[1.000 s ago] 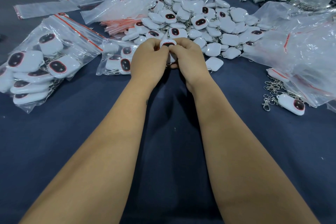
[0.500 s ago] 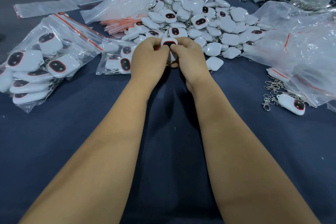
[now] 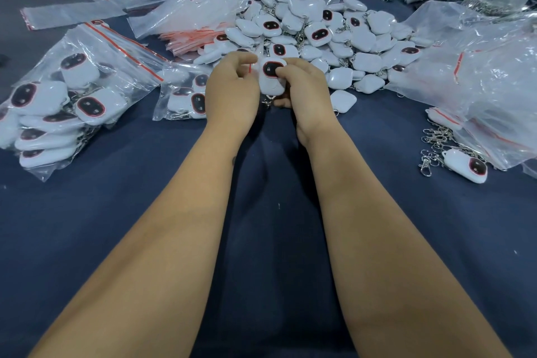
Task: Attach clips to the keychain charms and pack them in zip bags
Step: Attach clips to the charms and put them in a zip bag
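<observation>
Over the blue cloth, just before the pile, I hold one white keychain charm with a black, red-rimmed face. My right hand grips it, thumb across the face and fingers curled beneath. My left hand pinches beside its left edge, where a thin red strip of a clear zip bag shows at my fingertips. A metal clip hangs below the charm between my hands. How far the charm sits inside the bag cannot be made out.
A big pile of charms lies just beyond my hands. On the left are a full zip bag, a smaller filled bag and a stack of empty bags. On the right lie loose clips, one charm and large plastic bags.
My hands have drawn slightly apart. The charm, earlier mostly covered by my fingers, now shows its full face, with the clip hanging visibly beneath.
</observation>
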`<state>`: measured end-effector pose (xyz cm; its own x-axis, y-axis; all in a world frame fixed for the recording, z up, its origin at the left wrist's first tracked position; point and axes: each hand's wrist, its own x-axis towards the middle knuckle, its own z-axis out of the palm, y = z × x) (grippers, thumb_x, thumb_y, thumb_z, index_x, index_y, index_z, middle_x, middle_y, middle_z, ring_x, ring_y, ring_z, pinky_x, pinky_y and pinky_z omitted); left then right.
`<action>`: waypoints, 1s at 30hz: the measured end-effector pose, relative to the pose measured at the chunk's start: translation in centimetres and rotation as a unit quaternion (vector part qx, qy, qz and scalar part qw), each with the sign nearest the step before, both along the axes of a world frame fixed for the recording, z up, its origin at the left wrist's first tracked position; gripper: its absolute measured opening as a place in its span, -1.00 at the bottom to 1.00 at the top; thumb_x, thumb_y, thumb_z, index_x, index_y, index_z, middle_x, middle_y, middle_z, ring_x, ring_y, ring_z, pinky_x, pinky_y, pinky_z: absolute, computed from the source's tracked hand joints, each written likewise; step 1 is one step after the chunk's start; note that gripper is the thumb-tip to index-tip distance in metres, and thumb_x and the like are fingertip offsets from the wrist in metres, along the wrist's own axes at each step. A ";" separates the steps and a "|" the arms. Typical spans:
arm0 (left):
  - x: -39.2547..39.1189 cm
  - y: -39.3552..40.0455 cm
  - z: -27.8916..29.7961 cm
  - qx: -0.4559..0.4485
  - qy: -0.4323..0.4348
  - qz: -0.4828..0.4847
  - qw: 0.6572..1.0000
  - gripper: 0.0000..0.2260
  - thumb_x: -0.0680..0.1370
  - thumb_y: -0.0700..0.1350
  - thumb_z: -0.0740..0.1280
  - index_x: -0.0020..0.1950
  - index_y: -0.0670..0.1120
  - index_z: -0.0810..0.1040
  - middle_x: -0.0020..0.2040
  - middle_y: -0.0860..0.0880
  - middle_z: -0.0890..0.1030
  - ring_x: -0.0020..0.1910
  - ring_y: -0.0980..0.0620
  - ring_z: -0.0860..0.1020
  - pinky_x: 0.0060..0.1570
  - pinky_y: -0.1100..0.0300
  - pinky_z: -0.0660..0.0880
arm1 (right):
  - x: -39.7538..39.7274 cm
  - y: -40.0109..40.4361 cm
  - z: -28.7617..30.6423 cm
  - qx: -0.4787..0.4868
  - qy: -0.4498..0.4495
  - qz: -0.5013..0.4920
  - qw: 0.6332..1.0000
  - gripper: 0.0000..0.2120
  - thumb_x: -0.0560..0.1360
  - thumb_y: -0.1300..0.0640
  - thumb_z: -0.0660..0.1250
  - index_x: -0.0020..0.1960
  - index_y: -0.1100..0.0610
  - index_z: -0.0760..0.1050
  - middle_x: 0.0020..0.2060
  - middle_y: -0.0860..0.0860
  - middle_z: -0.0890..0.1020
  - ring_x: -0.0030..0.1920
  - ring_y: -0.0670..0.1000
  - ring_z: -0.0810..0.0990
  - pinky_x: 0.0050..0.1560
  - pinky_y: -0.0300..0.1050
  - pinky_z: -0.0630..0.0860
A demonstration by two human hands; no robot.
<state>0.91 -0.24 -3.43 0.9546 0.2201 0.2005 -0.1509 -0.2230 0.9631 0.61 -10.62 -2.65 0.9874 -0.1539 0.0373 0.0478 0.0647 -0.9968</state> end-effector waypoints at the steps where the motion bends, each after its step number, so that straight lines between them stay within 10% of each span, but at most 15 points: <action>1: 0.1 0.0 -0.1 0.001 -0.005 0.006 1.000 -0.75 0.50 -0.20 0.23 0.09 0.08 0.51 -0.13 0.02 0.59 -0.26 -0.03 0.52 -0.15 -0.08 0.56 | 0.1 0.0 0.0 0.019 0.001 -0.017 1.000 -0.85 0.54 0.25 0.28 -0.17 0.06 0.52 -0.27 -0.04 0.58 -0.23 -0.04 0.52 -0.28 -0.19 0.50; 9: 0.4 0.2 -0.4 0.056 -0.014 0.035 0.998 -0.65 0.43 -0.27 0.33 0.20 -0.05 0.51 -0.32 0.12 0.46 -0.44 0.27 0.44 -0.43 0.46 0.30 | 0.4 -0.7 0.6 0.354 -0.050 0.009 0.934 -0.91 0.66 0.31 0.12 0.13 0.25 0.37 -0.11 0.20 0.59 -0.20 0.14 0.68 -0.09 -0.07 0.65; 14: 0.1 0.0 -0.1 0.077 -0.022 0.026 0.996 -0.85 0.50 -0.18 0.31 -0.01 0.06 0.52 -0.34 0.12 0.51 -0.39 0.28 0.46 -0.38 0.48 0.34 | 0.0 0.3 0.7 0.351 -0.068 0.058 0.932 -0.81 0.61 0.44 0.13 0.18 0.25 0.32 -0.08 0.24 0.60 0.00 0.23 0.63 0.18 0.07 0.57; 20: -0.2 -0.1 0.5 0.018 -0.046 0.062 0.997 -0.91 0.49 -0.15 0.33 -0.10 0.04 0.57 -0.33 0.10 0.57 -0.41 0.28 0.49 -0.32 0.38 0.43 | -0.2 0.9 0.0 0.017 -0.059 -0.028 0.998 -0.79 0.52 0.36 0.34 0.01 0.13 0.38 -0.05 0.17 0.58 -0.13 0.04 0.57 0.03 0.02 0.55; 25: -0.8 -0.3 1.0 0.006 -0.082 0.053 0.995 -0.85 0.45 -0.17 0.30 -0.08 0.07 0.56 -0.30 0.09 0.56 -0.29 0.10 0.54 -0.18 0.16 0.51 | -0.5 1.1 -0.5 -0.185 -0.079 -0.013 0.980 -0.89 0.51 0.26 0.31 -0.04 0.07 0.51 -0.36 -0.02 0.62 -0.36 -0.09 0.51 -0.24 -0.16 0.48; 30: -1.1 -0.3 1.1 -0.001 -0.117 0.066 0.991 -0.81 0.49 -0.19 0.30 -0.03 0.11 0.50 -0.31 0.11 0.47 -0.28 0.12 0.52 -0.17 0.16 0.51 | -0.1 1.5 -0.6 -0.317 -0.138 -0.035 0.938 -0.80 0.57 0.17 0.28 0.08 0.12 0.68 -0.07 0.11 0.52 0.06 0.04 0.45 0.09 -0.13 0.39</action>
